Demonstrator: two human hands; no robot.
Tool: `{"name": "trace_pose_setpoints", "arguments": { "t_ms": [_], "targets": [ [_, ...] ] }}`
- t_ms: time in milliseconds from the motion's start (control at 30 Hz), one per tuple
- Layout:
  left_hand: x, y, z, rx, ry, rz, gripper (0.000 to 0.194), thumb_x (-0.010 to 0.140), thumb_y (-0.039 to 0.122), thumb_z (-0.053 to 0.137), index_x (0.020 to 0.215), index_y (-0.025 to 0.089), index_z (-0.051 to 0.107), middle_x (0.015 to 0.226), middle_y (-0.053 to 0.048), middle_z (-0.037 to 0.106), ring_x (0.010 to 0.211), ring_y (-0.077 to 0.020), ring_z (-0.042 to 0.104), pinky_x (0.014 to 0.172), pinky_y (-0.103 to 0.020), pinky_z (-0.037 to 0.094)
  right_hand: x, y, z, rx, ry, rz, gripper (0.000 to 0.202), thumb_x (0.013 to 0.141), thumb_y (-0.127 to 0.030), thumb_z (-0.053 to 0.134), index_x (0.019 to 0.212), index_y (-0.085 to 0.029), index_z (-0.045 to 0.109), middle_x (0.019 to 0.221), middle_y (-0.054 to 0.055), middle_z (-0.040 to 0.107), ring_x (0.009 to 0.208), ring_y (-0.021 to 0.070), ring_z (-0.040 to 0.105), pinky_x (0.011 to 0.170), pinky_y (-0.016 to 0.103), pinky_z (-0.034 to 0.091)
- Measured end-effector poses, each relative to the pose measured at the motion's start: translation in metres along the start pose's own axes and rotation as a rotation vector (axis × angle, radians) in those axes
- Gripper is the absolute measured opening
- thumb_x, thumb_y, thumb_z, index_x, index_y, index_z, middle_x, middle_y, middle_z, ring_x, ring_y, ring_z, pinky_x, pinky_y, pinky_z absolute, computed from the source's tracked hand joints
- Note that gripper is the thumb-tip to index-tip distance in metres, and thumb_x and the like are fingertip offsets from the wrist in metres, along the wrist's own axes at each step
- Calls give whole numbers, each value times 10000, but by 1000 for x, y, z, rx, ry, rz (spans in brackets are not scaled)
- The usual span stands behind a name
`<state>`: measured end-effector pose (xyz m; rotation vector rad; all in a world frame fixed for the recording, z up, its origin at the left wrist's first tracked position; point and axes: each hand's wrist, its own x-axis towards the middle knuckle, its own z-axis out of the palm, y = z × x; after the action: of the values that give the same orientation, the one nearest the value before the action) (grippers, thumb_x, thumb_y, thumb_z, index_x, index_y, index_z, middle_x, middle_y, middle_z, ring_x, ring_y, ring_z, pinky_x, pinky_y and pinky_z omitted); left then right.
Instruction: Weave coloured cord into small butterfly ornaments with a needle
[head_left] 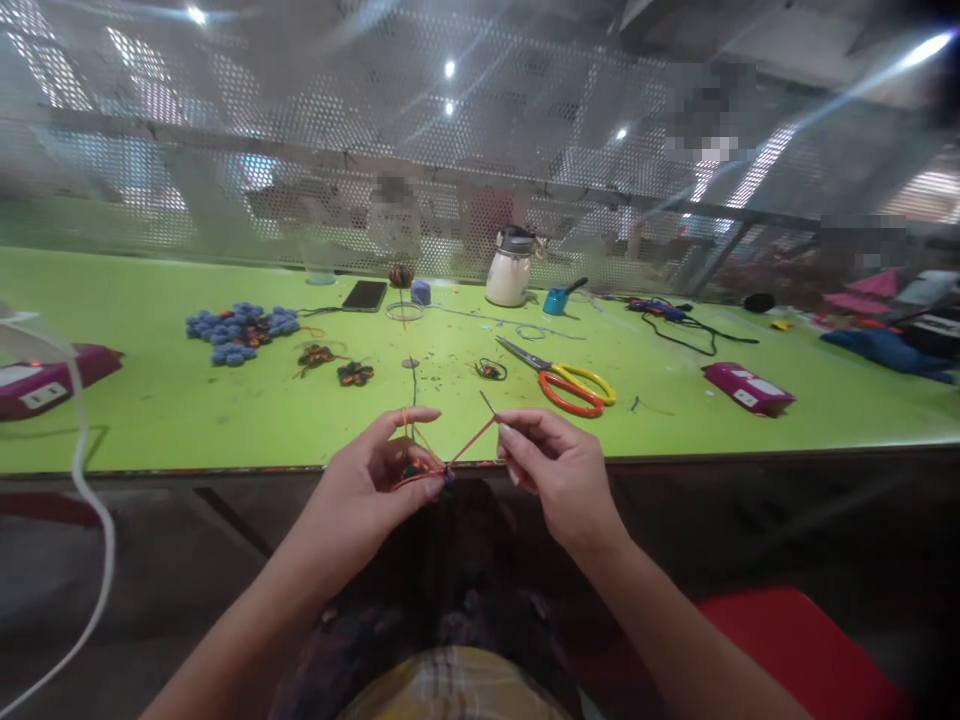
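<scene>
My left hand [367, 470] pinches a small piece of dark, multicoloured crochet [448, 478] just past the table's front edge. Orange yarn [406, 425] runs over its raised index finger, and a strand leads back across the table to a ball of variegated yarn [401, 275]. In the closed fingers of my right hand [551, 460] is a thin dark crochet hook [488, 404], its tip pointing up and left. A taut reddish strand [474, 438] stretches between the crochet piece and the right fingertips. Much of the piece is hidden behind the left fingers.
Orange-and-yellow-handled scissors [574, 390] lie beyond my right hand. Blue crocheted flowers [240, 330], dark flowers [355, 374], a phone [364, 296], a white jug [510, 270] and a blue pot [556, 301] sit farther back. Purple socket boxes [748, 388] flank the work area; a white cable [79, 470] hangs left.
</scene>
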<state>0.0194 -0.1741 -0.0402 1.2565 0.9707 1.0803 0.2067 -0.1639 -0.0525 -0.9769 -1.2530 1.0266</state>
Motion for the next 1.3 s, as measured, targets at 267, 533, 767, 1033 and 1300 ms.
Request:
{"name": "trace_pose_setpoints", "arguments": {
  "t_ms": [267, 533, 767, 1033, 1300],
  "targets": [
    [4, 3, -2, 46, -83, 51, 851, 740, 164, 707, 1472, 224, 278, 719, 27, 615, 678, -125, 550, 662, -252, 417, 9, -7, -1, -99, -66, -39, 204, 803, -324, 662, 892, -140, 662, 588, -29, 541, 451, 70, 431, 430, 221, 323],
    [21, -3, -5, 234, -78, 150, 118, 722, 221, 668, 823, 167, 639, 728, -10, 614, 684, -158, 565, 654, -284, 433, 36, -10, 3, -85, -89, 15, 252, 757, -390, 672, 716, -150, 608, 509, -63, 435, 424, 56, 325, 394, 209, 232],
    [27, -13, -4, 647, -46, 360, 115, 766, 143, 509, 707, 181, 600, 713, -21, 601, 695, -176, 565, 649, -292, 408, 57, -15, 4, 114, -129, 249, 439, 678, -478, 726, 576, -186, 414, 453, -92, 392, 348, 30, 289, 346, 185, 141],
    [57, -4, -5, 570, -38, 377, 182, 737, 132, 536, 911, 174, 572, 756, -15, 621, 726, -174, 569, 707, -306, 411, 90, -39, -8, 122, -228, 319, 376, 733, -466, 705, 634, -147, 533, 444, -96, 354, 342, 19, 257, 342, 173, 137],
    [143, 24, 2, 432, -200, 274, 200, 762, 67, 518, 858, 128, 683, 645, 11, 591, 626, -136, 555, 633, -277, 455, 135, -48, 11, 30, -73, 251, 369, 797, -489, 663, 777, -128, 590, 413, -82, 413, 318, 30, 285, 324, 164, 170]
  ]
}}
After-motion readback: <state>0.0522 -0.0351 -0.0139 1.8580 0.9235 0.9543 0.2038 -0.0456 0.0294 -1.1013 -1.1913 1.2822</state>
